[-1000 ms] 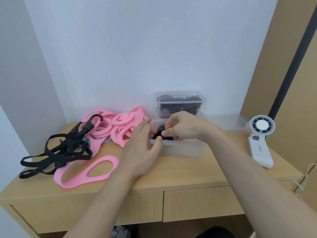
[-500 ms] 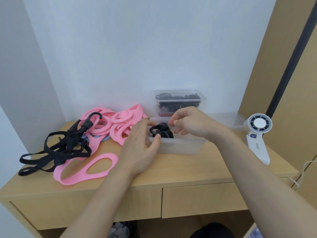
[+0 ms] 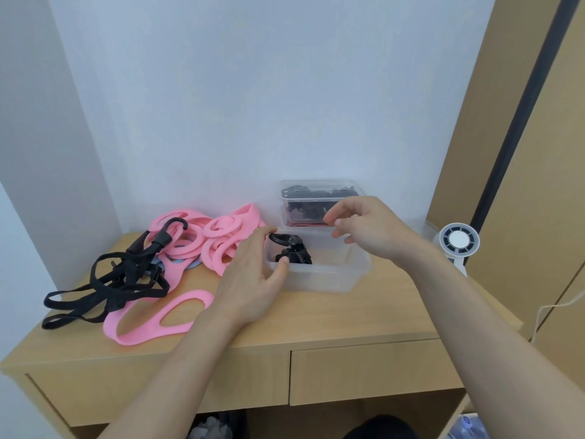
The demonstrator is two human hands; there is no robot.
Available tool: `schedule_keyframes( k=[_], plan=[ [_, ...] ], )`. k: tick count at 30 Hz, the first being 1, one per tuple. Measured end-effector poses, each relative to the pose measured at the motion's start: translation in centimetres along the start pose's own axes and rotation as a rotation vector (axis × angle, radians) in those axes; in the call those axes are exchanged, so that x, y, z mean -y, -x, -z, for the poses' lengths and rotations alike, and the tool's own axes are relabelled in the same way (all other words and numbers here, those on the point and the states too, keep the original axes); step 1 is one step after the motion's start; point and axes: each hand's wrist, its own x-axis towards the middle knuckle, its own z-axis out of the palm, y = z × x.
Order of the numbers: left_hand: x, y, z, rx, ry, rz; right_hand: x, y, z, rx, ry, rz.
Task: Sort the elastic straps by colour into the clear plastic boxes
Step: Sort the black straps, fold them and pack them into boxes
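Observation:
A clear plastic box [image 3: 329, 277] stands mid-desk with a coiled black strap [image 3: 292, 250] in its left end. My left hand [image 3: 253, 280] grips the box's left rim, thumb on the near wall, fingers over the far corner. My right hand [image 3: 370, 229] hovers above the box's right half, fingers loosely bent, holding nothing. Behind stand two stacked clear boxes [image 3: 316, 201] filled with black straps. To the left lie a pile of pink straps [image 3: 205, 242], one pink loop [image 3: 158, 321] near the front, and tangled black straps [image 3: 114, 280].
A white hand-held fan [image 3: 457, 245] lies at the desk's right end beside a clear lid [image 3: 421, 224]. The wooden desk [image 3: 332, 315] has a drawer below. A wall rises behind and a wooden cabinet stands at the right.
My right hand has let go of the black strap, which now lies in the box, and has lifted up and to the right. My left hand stays on the box's rim.

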Motion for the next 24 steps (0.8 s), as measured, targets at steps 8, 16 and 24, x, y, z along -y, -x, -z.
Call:
schedule_keyframes(
  k=[8, 16, 24],
  plan=[
    [-0.2, 0.2, 0.3, 0.001, 0.08, 0.05, 0.7, -0.1, -2.6, 0.066, 0.186, 0.076],
    [-0.2, 0.1, 1.4, 0.107, 0.057, 0.071, 2.1, -2.4, -6.3, 0.197, 0.432, 0.012],
    [-1.3, -0.3, 2.0, 0.175, -0.004, 0.12, 2.9, -3.3, -6.1, 0.215, 0.53, -0.118]
  ],
)
